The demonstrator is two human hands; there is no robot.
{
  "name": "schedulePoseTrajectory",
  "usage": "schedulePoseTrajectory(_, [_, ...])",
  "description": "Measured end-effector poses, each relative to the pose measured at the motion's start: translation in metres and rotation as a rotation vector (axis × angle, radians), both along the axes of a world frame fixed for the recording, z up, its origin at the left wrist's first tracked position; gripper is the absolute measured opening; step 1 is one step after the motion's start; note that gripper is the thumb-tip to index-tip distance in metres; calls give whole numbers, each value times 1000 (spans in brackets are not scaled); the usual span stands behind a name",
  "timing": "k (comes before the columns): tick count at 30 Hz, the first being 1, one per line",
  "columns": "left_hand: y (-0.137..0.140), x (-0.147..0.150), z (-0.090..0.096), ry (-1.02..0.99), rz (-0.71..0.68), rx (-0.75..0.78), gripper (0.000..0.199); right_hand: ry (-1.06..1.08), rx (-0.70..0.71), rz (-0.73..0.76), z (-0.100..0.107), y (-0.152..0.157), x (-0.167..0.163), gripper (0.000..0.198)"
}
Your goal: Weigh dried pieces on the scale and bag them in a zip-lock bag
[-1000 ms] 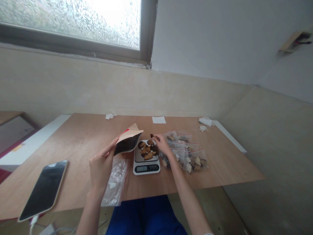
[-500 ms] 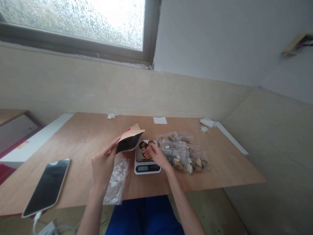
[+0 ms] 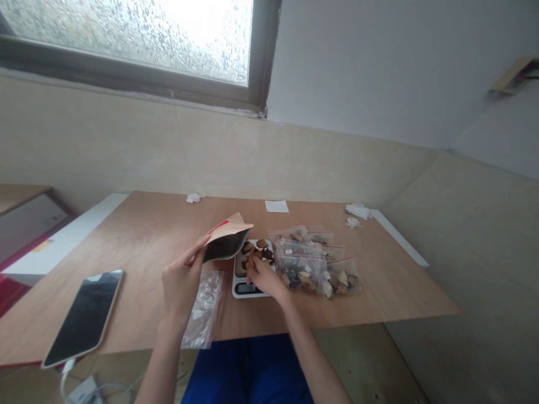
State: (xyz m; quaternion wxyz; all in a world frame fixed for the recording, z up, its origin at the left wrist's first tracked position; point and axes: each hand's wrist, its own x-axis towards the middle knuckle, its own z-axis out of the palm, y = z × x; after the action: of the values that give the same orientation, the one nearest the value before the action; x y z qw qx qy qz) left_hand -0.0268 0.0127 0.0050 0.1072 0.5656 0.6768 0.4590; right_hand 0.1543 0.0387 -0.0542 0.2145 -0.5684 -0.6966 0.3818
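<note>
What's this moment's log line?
left grip: holds open tan paper pouch | right grip: at brown dried slices on white rectangular scale

I'm in a plain indoor workroom of sorts, home or shop I cannot tell: a wooden worktop (image 3: 138, 241), a digital scale (image 3: 242, 288) at twelve o'clock, clear zip bags (image 3: 310, 264) of brown-and-cream pieces (image 3: 342, 279) grouped at one, a textured window (image 3: 168, 39) at eleven, and a pale tile-like wall (image 3: 303, 160) beyond at twelve.

free: table (image 3: 396, 286) right of bags (image 3: 309, 266) | obstacles flanking scale (image 3: 242, 288): pouch (image 3: 229, 227), bags
</note>
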Motion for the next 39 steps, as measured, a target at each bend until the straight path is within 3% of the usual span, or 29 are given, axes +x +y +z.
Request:
schedulePoseTrajectory(3, [0, 0, 0, 6, 7, 0, 32, -506, 203, 73, 9, -2, -18, 19])
schedulePoseTrajectory(5, [0, -1, 0, 8, -1, 7, 32, -706, 236, 94, 12, 0, -30, 24])
schedulePoseTrajectory(14, [-3, -3, 2, 1, -10, 28, 31, -816, 250, 83, 18, 7, -42, 27])
schedulePoseTrajectory(18, [-3, -3, 3, -6, -3, 14, 31, -729, 380, 40, 36, -3, -24, 34])
schedulePoseTrajectory(22, [-2, -5, 5, -15, 13, 0, 30, -441, 479, 51, 39, -9, 15, 29])
schedulePoseTrajectory(26, [-1, -3, 7, -20, 58, -15, 28, -157, 452, 62, 19, -15, 49, 31])
schedulePoseTrajectory(30, [3, 1, 8, -11, 104, -36, 26, 45, 414, -51, -5, -23, 65, 27])
schedulePoseTrajectory(34, [10, 6, 11, 17, 155, -7, 26, 111, 400, -143, -19, -28, 68, 10])
schedulePoseTrajectory(39, [31, 8, 25, 45, 286, 3, 27, 102, 457, -183, -27, -25, 62, 8])
